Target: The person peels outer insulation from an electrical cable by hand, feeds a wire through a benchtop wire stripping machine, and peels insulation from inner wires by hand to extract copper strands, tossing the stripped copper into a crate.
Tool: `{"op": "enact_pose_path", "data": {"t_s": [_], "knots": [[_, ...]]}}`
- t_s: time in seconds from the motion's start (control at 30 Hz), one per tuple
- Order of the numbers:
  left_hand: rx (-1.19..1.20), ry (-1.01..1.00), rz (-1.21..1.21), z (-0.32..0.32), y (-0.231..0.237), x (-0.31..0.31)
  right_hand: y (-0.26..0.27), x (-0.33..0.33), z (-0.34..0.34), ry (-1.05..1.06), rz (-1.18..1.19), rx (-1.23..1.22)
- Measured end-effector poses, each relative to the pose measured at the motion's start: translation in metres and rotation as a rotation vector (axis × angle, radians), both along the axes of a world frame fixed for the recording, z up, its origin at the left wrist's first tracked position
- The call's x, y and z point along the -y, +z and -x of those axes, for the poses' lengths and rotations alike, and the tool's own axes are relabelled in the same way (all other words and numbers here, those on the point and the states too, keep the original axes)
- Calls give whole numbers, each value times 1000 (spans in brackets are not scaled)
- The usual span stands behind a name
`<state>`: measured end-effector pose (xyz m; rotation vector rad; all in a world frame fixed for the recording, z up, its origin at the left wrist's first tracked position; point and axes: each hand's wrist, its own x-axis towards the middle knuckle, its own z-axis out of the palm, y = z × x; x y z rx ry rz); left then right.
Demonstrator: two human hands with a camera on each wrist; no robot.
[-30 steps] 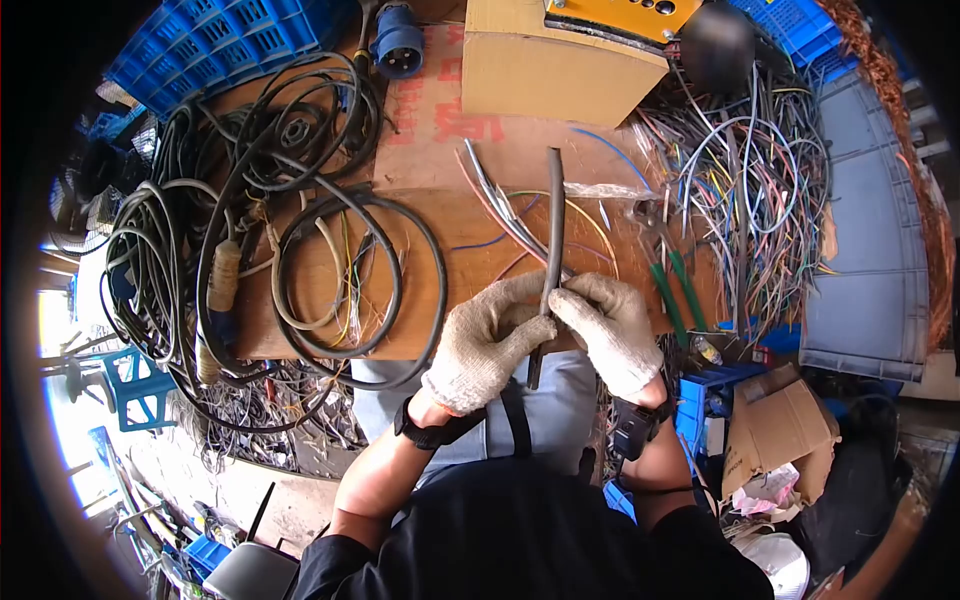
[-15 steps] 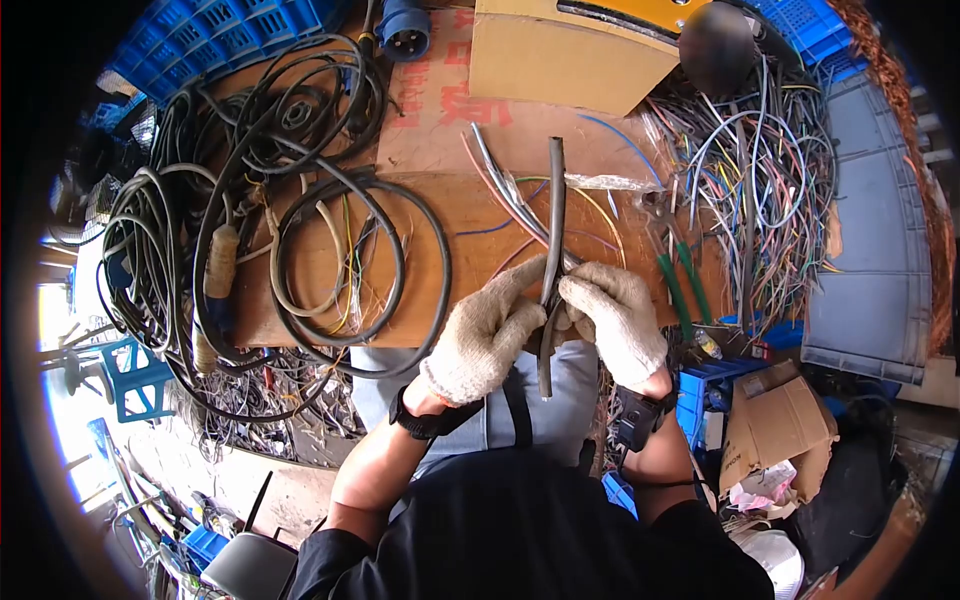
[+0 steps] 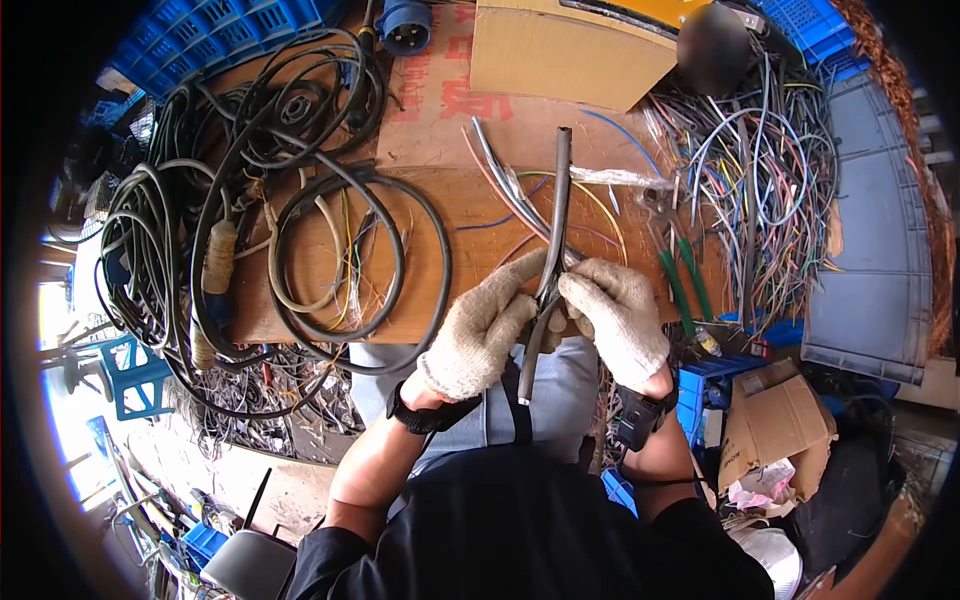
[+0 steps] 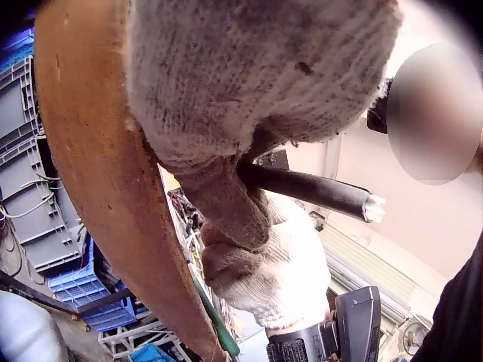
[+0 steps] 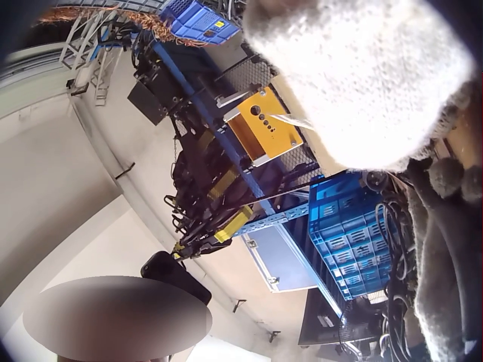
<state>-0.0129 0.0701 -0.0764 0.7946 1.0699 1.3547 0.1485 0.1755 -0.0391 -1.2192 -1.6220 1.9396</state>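
Observation:
A short length of black cable (image 3: 560, 190) stands between two hands in white knitted gloves. The left hand (image 3: 478, 330) grips it from the left, fingers curled round its middle. From the right, the right hand (image 3: 620, 315) pinches the same stretch between thumb and fingers. Between the thumbs the dark sheath looks split and spread. Below the hands the cable's lower end slants down to the left; in the left wrist view that cable end (image 4: 317, 192) shows pale cores at its tip. Behind the hands, loose coloured wires (image 3: 510, 190) lie on the wooden table (image 3: 470, 270).
Coils of black cable (image 3: 400, 250) cover the table's left side. To the right lie green-handled cutters (image 3: 677, 290) and a large heap of stripped wires (image 3: 760, 190). A cardboard box (image 3: 560, 65) stands at the back, and an open carton (image 3: 780, 430) sits low at the right.
The cable's lower end has swung, first slightly right, then left. Its upper tip has moved slightly up and right. Both hands keep hold, and the sheath's split between the thumbs shows more.

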Motion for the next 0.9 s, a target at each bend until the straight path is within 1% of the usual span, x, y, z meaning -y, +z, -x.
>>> {"op": "enact_pose_path", "data": {"t_s": [0.03, 0.1, 0.27, 0.33, 0.4, 0.43, 0.47, 0.5, 0.53, 0.57, 0.63, 0.67, 0.73, 0.77, 0.83, 0.87, 0.9], "knots": [[0, 0, 0, 1, 1, 0, 0, 0, 0, 3, 2, -1], [73, -51, 28, 3, 7, 1, 9, 2, 3, -2, 15, -16], [94, -49, 12, 2, 14, 1, 11, 5, 7, -17, -8, -45], [97, -56, 0, 1, 16, 0, 12, 5, 8, -14, 66, -111], [147, -25, -23, -3, 17, -2, 10, 6, 7, -20, 58, -100], [146, -24, -26, -3, 17, -2, 7, 6, 7, -27, 53, -89], [79, -35, -9, -4, 15, -2, 3, 7, 7, -27, 51, -90], [13, -46, 8, -4, 14, -2, -3, 9, 8, -58, -37, -49], [48, -21, 6, -7, 11, -2, -6, 10, 8, -90, -125, -8], [47, -22, 2, -6, 11, -2, -6, 10, 8, -91, -129, -9], [-29, -46, 14, -4, 12, -2, -5, 12, 7, -116, -254, 1], [-30, -50, 8, -4, 13, -1, -4, 12, 5, -120, -260, 0], [45, 32, 12, -8, 14, 2, -1, 9, -2, -153, -278, 48], [47, 22, 0, -9, 16, 4, 1, 8, -7, -163, -291, 50], [134, 189, -57, -7, 21, 7, 3, 4, -18, -238, -194, 2], [143, 219, -64, -4, 22, 8, 4, 3, -23, -271, -188, 1], [126, 207, -107, 0, 17, 9, 4, 1, -29, -288, -209, 8]]}}
